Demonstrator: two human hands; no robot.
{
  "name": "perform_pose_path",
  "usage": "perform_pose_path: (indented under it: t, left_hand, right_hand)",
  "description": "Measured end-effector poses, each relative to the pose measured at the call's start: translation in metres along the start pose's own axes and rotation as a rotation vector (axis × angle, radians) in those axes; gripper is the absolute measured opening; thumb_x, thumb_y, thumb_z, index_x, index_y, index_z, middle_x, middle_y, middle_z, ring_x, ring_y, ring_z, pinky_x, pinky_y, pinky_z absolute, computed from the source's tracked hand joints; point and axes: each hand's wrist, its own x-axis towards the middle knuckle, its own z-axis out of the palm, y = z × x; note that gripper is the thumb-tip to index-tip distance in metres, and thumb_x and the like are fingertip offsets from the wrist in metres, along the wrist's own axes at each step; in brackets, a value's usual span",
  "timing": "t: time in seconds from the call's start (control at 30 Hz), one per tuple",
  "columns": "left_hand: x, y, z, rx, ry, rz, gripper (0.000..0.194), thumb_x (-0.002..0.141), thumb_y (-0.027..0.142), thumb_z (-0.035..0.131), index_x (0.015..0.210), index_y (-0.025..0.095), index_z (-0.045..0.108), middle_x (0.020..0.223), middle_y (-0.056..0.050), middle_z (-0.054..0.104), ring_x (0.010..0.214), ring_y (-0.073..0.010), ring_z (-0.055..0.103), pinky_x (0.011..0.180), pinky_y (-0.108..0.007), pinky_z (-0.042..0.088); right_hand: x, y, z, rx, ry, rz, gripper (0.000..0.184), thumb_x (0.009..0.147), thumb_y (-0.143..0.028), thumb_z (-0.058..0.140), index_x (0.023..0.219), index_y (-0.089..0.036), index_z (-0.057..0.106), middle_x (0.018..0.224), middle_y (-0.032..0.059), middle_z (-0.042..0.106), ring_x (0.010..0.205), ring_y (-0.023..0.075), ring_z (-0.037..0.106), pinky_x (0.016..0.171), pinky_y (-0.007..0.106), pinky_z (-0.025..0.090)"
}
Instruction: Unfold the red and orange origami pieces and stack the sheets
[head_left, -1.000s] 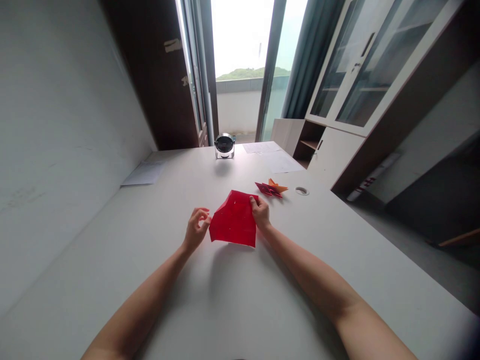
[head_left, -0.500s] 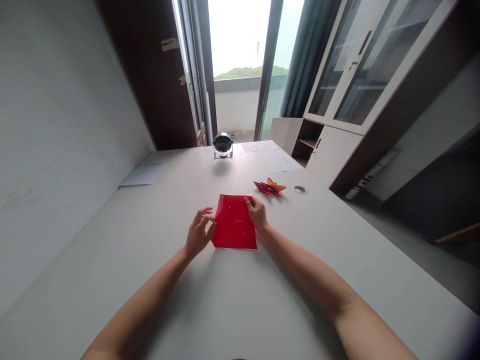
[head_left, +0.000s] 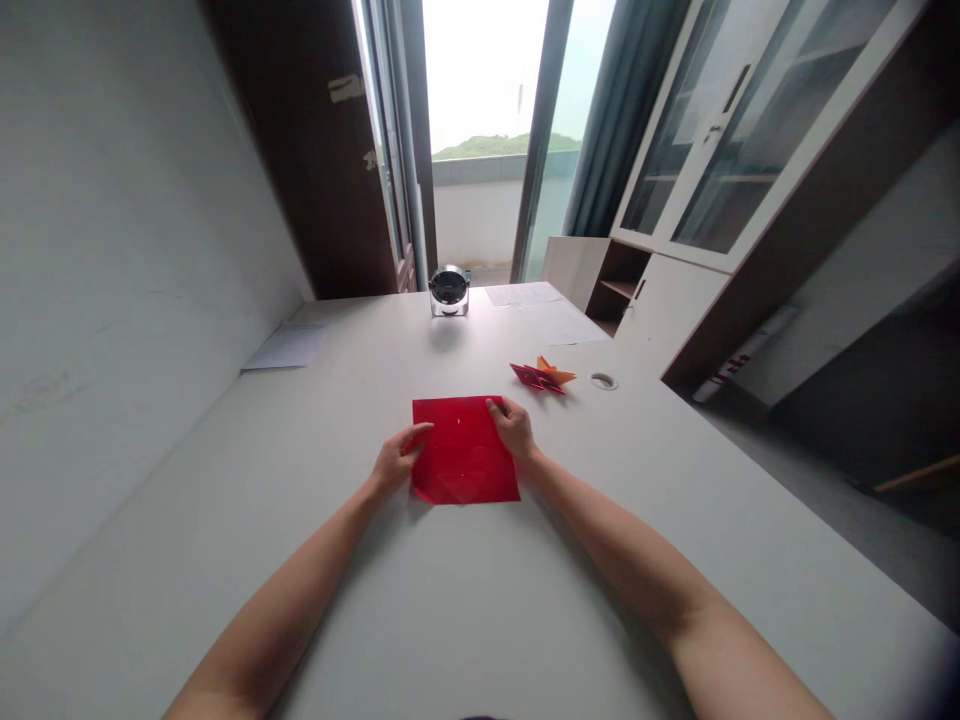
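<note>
A sheet of red paper is held between my two hands, just above or on the white table, its face toward me and its lower left corner slightly bent. My left hand grips the left edge, thumb and fingers closed over it. On the upper right edge, my right hand pinches the paper with the thumb in front. Beyond the right hand lie folded paper pieces, red and orange, with pointed ends.
The white table runs up to the wall on the left. A white ring, perhaps a tape roll, lies right of the folded pieces. Farther back stand a round black-and-silver device and flat white papers. Another paper stack rests far left.
My left hand has gone from loose, spread fingers to a grip on the paper's left edge. That side has opened out flatter and wider. My right hand keeps its hold.
</note>
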Motion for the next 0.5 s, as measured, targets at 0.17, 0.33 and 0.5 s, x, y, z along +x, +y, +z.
perform_pose_path:
  t: [0.17, 0.33, 0.5]
  left_hand:
    - [0.007, -0.009, -0.005, -0.155, 0.137, -0.088, 0.040, 0.078, 0.023, 0.063, 0.117, 0.019, 0.069, 0.114, -0.010, 0.072, 0.108, -0.0230, 0.066, 0.105, -0.042, 0.046]
    - [0.017, -0.029, -0.039, 0.036, 0.449, -0.140, 0.036, 0.081, 0.026, 0.062, 0.116, 0.019, 0.069, 0.117, -0.010, 0.071, 0.108, -0.0226, 0.066, 0.103, -0.040, 0.047]
    - [0.019, -0.047, -0.079, 0.432, 0.686, -0.227, 0.036, 0.087, 0.029, 0.054, 0.120, 0.019, 0.066, 0.119, -0.013, 0.067, 0.111, -0.0275, 0.062, 0.103, -0.044, 0.045]
  right_hand:
    - [0.002, 0.005, 0.002, 0.040, -0.058, 0.017, 0.044, 0.085, -0.060, 0.052, 0.066, -0.021, 0.056, 0.054, -0.0031, 0.049, 0.053, 0.0131, 0.040, 0.053, 0.026, 0.032]
    - [0.007, 0.012, 0.000, 0.031, -0.049, 0.061, 0.043, 0.088, -0.058, 0.049, 0.074, -0.020, 0.063, 0.048, -0.0034, 0.050, 0.046, 0.0129, 0.044, 0.052, 0.026, 0.035]
    - [0.010, 0.010, -0.005, -0.005, 0.024, 0.041, 0.043, 0.088, -0.058, 0.048, 0.074, -0.020, 0.064, 0.050, -0.0025, 0.052, 0.047, 0.0130, 0.046, 0.052, 0.026, 0.037]
